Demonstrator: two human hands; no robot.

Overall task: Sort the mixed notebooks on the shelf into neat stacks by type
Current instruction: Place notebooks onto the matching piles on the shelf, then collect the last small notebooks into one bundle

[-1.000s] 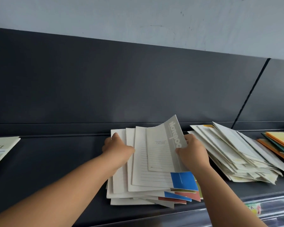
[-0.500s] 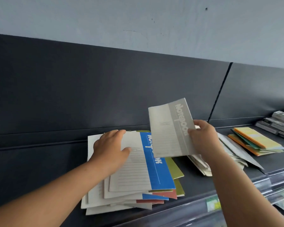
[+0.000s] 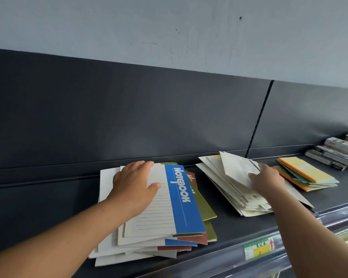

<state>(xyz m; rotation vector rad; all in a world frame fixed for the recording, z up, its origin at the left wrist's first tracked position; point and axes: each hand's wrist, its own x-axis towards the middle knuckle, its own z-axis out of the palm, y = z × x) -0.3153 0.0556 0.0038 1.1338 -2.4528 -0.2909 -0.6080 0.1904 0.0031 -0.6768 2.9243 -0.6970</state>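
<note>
Notebooks lie in three groups along the dark shelf (image 3: 48, 207) in the head view, the only one there is. Toward the left sits the mixed pile (image 3: 149, 243), fanned and crooked. A blue-banded notebook (image 3: 186, 203) lettered NOTEBOOK is on top, olive and red covers poke out at its right edge, and more pale and blue ones lie below. The left grip (image 3: 133, 187), a bare hand, rests on that top cover with fingers straight and thumb spread, pressing it flat and closed round nothing.

To the right, apart from the pile, is the pale stack (image 3: 241, 199), all off-white or grey covers but slewed at several angles. The right grip (image 3: 266, 182) is at its top, where a pale notebook (image 3: 237, 169) tilts up off the stack. The thumb lies on the cover's near edge and the fingers are hidden behind it, so I judge this a pinch on that notebook rather than a release.

Farther right, an orange and yellow stack (image 3: 307, 173) lies fairly square. Beyond it are some grey boxed goods (image 3: 333, 153) that seem no part of the job.

By my reckoning the sorting is perhaps halfway. Two types have piles of their own, while the mixed pile holds many covers in at least four colours. Squaring the pale stack is also left to do.
</note>
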